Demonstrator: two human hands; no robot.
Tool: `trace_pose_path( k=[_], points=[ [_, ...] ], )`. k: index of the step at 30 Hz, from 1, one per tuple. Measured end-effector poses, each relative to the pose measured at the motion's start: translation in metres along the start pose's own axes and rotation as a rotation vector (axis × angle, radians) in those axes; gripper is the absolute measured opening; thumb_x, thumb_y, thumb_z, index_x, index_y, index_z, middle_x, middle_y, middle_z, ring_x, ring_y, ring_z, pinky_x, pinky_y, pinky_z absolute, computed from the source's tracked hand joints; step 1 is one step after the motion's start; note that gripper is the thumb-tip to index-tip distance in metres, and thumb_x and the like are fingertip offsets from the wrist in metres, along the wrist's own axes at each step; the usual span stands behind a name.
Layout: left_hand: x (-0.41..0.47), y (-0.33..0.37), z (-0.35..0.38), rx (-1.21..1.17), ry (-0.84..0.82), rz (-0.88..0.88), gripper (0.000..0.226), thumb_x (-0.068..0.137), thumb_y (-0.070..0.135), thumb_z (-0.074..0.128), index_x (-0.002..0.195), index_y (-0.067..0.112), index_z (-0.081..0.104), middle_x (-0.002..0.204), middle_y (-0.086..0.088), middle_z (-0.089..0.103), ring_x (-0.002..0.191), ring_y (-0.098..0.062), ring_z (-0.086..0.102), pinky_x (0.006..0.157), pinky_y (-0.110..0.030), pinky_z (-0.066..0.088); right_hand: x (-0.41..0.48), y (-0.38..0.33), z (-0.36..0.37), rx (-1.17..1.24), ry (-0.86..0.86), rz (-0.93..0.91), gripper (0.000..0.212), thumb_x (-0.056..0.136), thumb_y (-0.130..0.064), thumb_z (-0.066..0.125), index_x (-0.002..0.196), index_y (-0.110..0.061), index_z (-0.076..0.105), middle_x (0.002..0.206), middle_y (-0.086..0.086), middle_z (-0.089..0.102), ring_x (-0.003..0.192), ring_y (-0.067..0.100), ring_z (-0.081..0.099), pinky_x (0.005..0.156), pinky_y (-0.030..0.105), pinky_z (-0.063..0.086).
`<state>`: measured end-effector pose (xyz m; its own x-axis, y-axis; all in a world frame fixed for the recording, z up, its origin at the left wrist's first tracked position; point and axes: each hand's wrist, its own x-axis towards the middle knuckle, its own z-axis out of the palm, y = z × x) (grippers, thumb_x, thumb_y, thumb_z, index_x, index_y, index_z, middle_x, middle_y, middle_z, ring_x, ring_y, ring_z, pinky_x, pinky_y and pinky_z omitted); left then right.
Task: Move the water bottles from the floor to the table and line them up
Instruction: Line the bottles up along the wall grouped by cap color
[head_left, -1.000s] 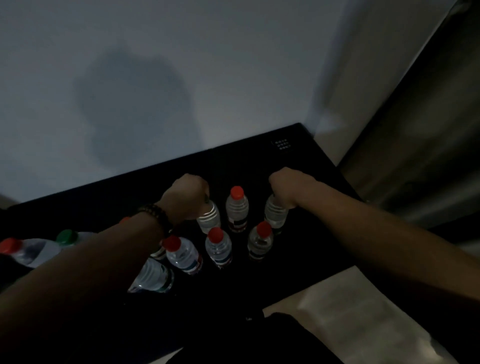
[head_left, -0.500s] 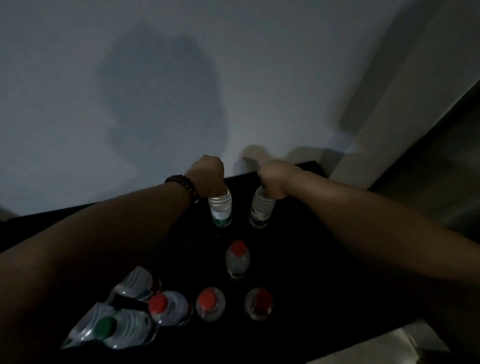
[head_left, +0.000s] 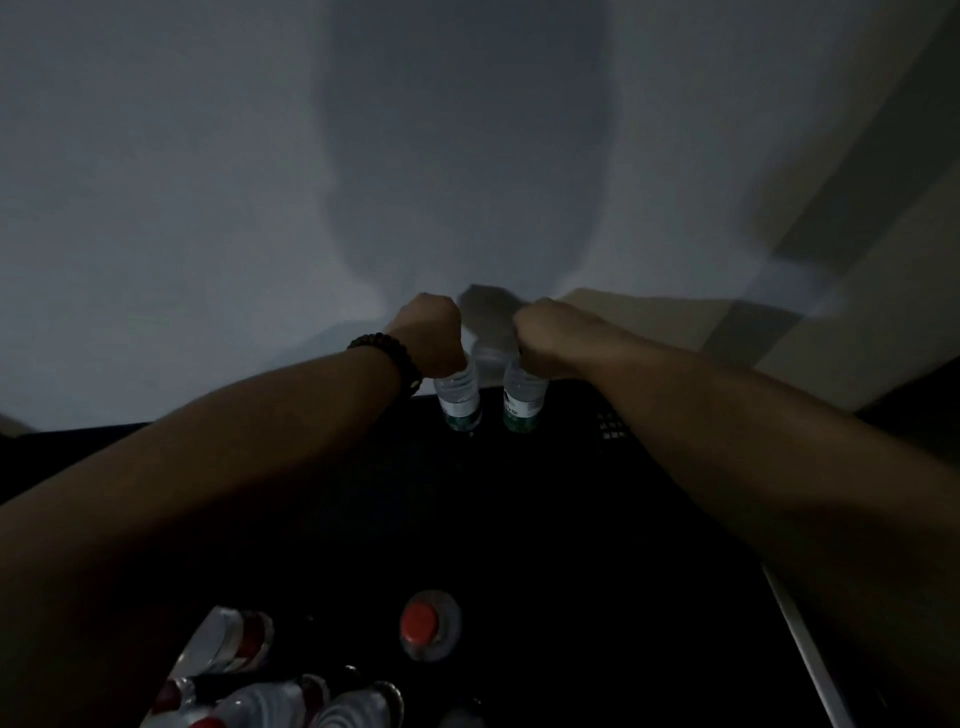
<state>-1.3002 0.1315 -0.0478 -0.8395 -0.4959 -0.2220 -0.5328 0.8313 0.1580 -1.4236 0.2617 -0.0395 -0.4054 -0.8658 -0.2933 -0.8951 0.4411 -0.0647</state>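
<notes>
At the far edge of the black table (head_left: 571, 519), the left hand (head_left: 431, 335), a dark beaded bracelet (head_left: 387, 358) on its wrist, is curled tight round the top of a clear plastic water bottle with a green-and-white label (head_left: 460, 399). The right hand (head_left: 545, 335) grips the top of a second clear green-labelled bottle (head_left: 524, 404) just beside it, and both bottles are upright. Towards the front edge stands a clear red-capped bottle (head_left: 428, 623), with several clear bottles lying on their sides (head_left: 234, 639) at the near left corner.

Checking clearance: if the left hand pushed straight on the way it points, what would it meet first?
Probably the pale wall beyond the table; nothing shows between it and the left hand, though depth is unclear.
</notes>
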Motion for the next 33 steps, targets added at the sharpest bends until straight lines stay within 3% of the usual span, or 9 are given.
trace_pose_path(
  k=[2, 4, 8, 15, 22, 27, 33],
  points=[
    [0.007, 0.003, 0.002, 0.012, 0.006, -0.006, 0.022, 0.085, 0.022, 0.073, 0.084, 0.001, 0.068, 0.089, -0.017, 0.066, 0.079, -0.029, 0.061, 0.073, -0.033, 0.051, 0.007, 0.005, 0.0, -0.009, 0.018, 0.003, 0.034, 0.082, -0.02, 0.074, 0.105, 0.003, 0.068, 0.108, 0.029, 0.067, 0.101, 0.04, 0.07, 0.07, 0.033, 0.046],
    [0.013, 0.004, 0.003, 0.019, 0.012, -0.02, 0.021, 0.084, 0.022, 0.074, 0.088, 0.001, 0.072, 0.09, -0.015, 0.066, 0.075, -0.026, 0.056, 0.07, -0.032, 0.049, 0.014, 0.008, 0.002, -0.012, 0.024, 0.004, 0.036, 0.085, -0.02, 0.072, 0.113, 0.003, 0.066, 0.117, 0.029, 0.066, 0.106, 0.039, 0.068, 0.074, 0.035, 0.048],
    [0.023, 0.002, 0.004, 0.036, 0.012, -0.045, 0.025, 0.084, 0.026, 0.077, 0.092, 0.002, 0.074, 0.085, -0.011, 0.063, 0.075, -0.023, 0.055, 0.07, -0.03, 0.048, 0.023, 0.011, 0.008, -0.049, 0.063, -0.014, 0.026, 0.088, -0.018, 0.065, 0.109, -0.004, 0.069, 0.113, 0.023, 0.069, 0.101, 0.036, 0.07, 0.07, 0.033, 0.044],
    [0.03, 0.0, 0.01, 0.034, 0.026, -0.072, 0.025, 0.087, 0.024, 0.075, 0.096, 0.001, 0.075, 0.095, -0.015, 0.07, 0.076, -0.023, 0.055, 0.071, -0.029, 0.047, 0.04, 0.015, 0.016, -0.044, 0.11, -0.01, 0.036, 0.086, -0.027, 0.067, 0.117, -0.007, 0.068, 0.117, 0.022, 0.069, 0.106, 0.037, 0.069, 0.073, 0.033, 0.042],
    [0.03, 0.0, 0.013, 0.006, 0.052, -0.097, 0.018, 0.089, 0.018, 0.072, 0.094, 0.001, 0.073, 0.087, -0.012, 0.063, 0.076, -0.023, 0.055, 0.069, -0.029, 0.046, 0.048, 0.017, 0.027, -0.008, 0.135, -0.037, 0.022, 0.087, -0.014, 0.064, 0.105, -0.005, 0.071, 0.105, 0.022, 0.071, 0.098, 0.037, 0.071, 0.071, 0.032, 0.044],
    [0.031, 0.0, 0.016, -0.016, 0.077, -0.116, 0.017, 0.088, 0.018, 0.072, 0.094, 0.002, 0.073, 0.095, -0.015, 0.07, 0.078, -0.025, 0.058, 0.07, -0.031, 0.051, 0.047, 0.018, 0.038, 0.019, 0.173, -0.058, 0.025, 0.09, -0.007, 0.062, 0.114, -0.001, 0.065, 0.116, 0.024, 0.068, 0.106, 0.034, 0.067, 0.079, 0.035, 0.042],
    [0.029, 0.005, 0.02, -0.027, 0.107, -0.111, 0.017, 0.088, 0.019, 0.072, 0.095, 0.005, 0.077, 0.096, -0.014, 0.073, 0.087, -0.03, 0.068, 0.076, -0.034, 0.057, 0.042, 0.021, 0.044, 0.039, 0.208, -0.058, 0.035, 0.084, -0.009, 0.07, 0.117, -0.003, 0.058, 0.114, 0.024, 0.064, 0.104, 0.04, 0.063, 0.074, 0.034, 0.034]
  ],
)
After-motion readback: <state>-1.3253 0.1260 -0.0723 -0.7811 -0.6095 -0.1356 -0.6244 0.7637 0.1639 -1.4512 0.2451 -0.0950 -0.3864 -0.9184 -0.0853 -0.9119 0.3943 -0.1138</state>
